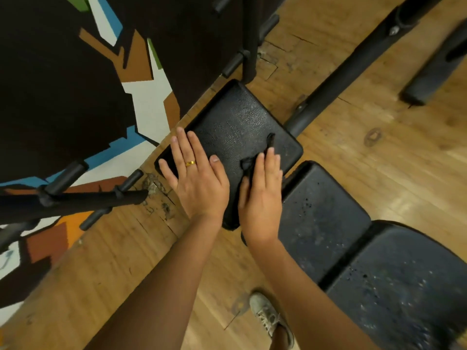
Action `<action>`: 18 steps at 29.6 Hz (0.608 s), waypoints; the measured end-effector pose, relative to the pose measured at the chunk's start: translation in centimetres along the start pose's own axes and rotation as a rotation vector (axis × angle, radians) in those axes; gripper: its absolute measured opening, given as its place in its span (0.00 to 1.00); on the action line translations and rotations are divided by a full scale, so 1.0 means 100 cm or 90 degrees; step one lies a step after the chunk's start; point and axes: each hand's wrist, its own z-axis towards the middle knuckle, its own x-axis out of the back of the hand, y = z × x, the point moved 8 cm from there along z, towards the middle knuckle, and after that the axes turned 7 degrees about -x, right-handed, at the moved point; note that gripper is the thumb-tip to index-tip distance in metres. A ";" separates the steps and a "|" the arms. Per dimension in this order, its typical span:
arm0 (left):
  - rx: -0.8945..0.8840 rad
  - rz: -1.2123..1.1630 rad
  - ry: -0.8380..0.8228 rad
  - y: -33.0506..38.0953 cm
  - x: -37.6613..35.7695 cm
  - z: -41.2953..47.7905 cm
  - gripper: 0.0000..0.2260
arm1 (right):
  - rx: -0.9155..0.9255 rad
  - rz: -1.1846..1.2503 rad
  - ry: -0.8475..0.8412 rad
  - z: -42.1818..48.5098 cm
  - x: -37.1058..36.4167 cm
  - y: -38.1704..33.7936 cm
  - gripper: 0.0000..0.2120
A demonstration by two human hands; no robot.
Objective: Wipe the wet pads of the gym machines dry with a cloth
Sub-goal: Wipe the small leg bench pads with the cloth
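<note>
A black textured pad point(235, 122) of a gym bench fills the middle of the head view. My left hand point(195, 176) lies flat on its near left part, fingers spread, a gold ring on one finger, holding nothing. My right hand point(261, 195) presses a dark cloth point(255, 160) flat against the pad's right side; a twisted end of the cloth sticks out beyond my fingertips. Two more black pads, the middle pad point(326, 218) and the near pad point(404, 286), continue to the lower right, both speckled with drops.
Black frame tubes run at the upper right point(353, 69) and from the left point(75, 200). A painted wall point(75, 97) stands at the left. The floor point(379, 160) is wooden planks, worn near the wall. My shoe point(267, 317) stands below the bench.
</note>
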 end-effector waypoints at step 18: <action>-0.047 0.001 0.008 0.004 0.003 0.000 0.26 | -0.094 0.053 0.038 -0.019 -0.005 -0.005 0.25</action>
